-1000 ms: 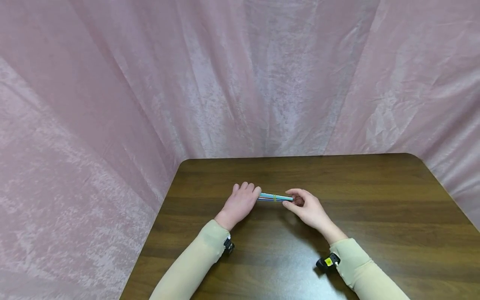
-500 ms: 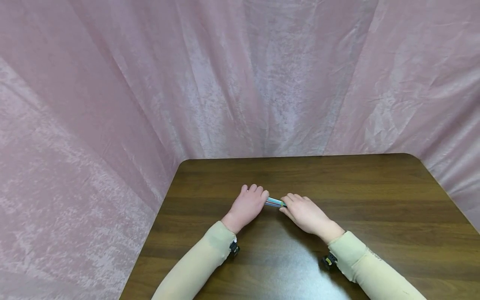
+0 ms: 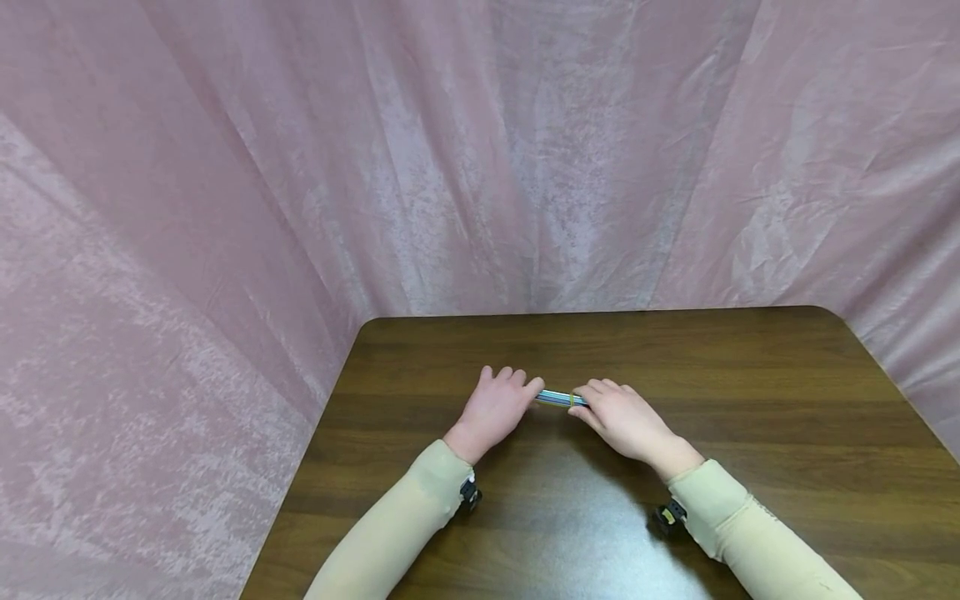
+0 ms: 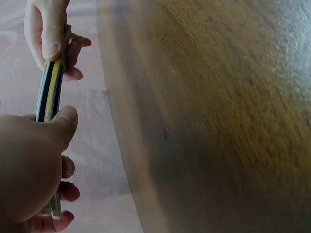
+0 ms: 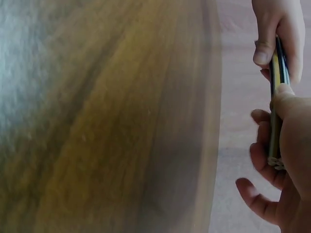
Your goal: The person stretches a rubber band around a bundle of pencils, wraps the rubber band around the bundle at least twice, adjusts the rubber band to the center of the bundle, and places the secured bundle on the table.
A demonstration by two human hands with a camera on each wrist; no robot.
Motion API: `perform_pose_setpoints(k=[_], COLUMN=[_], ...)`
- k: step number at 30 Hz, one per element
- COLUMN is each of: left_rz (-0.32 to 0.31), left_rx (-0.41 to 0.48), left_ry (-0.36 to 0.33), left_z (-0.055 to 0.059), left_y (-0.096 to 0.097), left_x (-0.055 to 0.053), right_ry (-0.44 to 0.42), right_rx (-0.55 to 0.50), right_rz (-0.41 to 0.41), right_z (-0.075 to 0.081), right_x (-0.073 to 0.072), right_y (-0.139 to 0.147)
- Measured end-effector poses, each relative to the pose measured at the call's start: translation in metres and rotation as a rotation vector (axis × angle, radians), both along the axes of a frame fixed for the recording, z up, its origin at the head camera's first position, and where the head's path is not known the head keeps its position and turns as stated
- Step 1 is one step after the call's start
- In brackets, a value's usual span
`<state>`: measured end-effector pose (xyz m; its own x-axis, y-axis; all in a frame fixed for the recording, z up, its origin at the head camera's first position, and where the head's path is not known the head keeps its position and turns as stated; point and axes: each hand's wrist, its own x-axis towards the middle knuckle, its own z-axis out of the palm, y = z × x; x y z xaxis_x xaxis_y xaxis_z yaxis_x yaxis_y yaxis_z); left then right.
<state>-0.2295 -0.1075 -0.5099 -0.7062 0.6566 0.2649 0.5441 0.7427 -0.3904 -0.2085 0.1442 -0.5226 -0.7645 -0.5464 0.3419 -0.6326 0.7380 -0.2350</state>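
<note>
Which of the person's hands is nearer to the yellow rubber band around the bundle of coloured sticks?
Right. The right hand pinches the bundle of coloured sticks right at the yellow rubber band; the left hand grips the bundle's other end, apart from the band.

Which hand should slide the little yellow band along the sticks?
Probably the right hand. Its fingers sit right at the yellow band on the bundle of sticks, while the left hand grips the other end and steadies it.
</note>
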Motion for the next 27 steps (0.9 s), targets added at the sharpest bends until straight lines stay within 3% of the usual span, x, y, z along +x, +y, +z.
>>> perform_pose_setpoints(k=[6,11,22,27], left_rz=[0.039,0.052,0.040,0.032], left_rx=[-0.011,-0.011,-0.073,-0.092], left_ry=[0.025,0.064,0.139,0.126], left_z=[-0.001,-0.003,-0.006,-0.003], left_y=[0.006,0.010,0.015,0.020], left_x=[0.003,0.003,0.005,0.008], right_ry=[-0.007,0.036,0.135,0.145], right_rx=[0.017,0.045,0.123,0.110], right_rz=[-0.018,-0.004,0.014,0.016], right_z=[0.001,0.004,-0.003,-0.005], right_x=[-0.002,-0.003,-0.005,-0.005], right_y=[0.001,-0.001,0.000,-0.001])
